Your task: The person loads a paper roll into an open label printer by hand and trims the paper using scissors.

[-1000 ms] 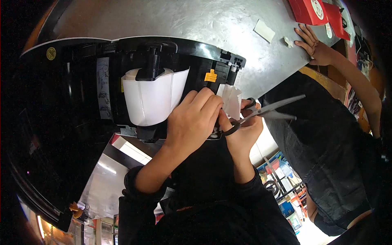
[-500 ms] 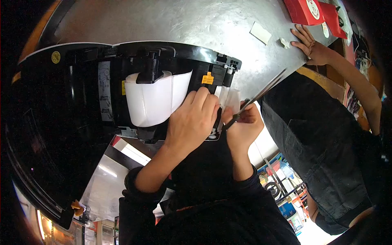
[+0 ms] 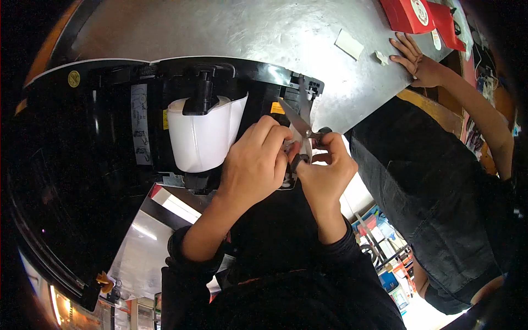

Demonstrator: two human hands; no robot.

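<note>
An opened black label printer [image 3: 110, 132] holds a white label roll [image 3: 203, 137] on a black spindle. My left hand [image 3: 250, 162] is closed in a pinch at the printer's front end, its fingertips on a white paper strip [image 3: 302, 138] that is mostly hidden by the hands. Scissors [image 3: 296, 116] are in my right hand [image 3: 327, 176], with thumb and fingers in the black handle loops. Their blades stand apart, pointing up and left over the printer's front edge. An orange tab [image 3: 278, 108] shows just behind the blades.
On the metal table [image 3: 220, 27] lie a white paper piece [image 3: 348, 44] and a torn scrap [image 3: 381, 58]. A red box [image 3: 404, 15] stands at the upper right. Another person's hand [image 3: 408, 55] rests on the table edge; that person's dark clothing [image 3: 423, 198] is close on my right.
The scissors have swung from pointing up-right to up-left, over the printer's front, and their blades have spread. The paper running from the roll has shifted left.
</note>
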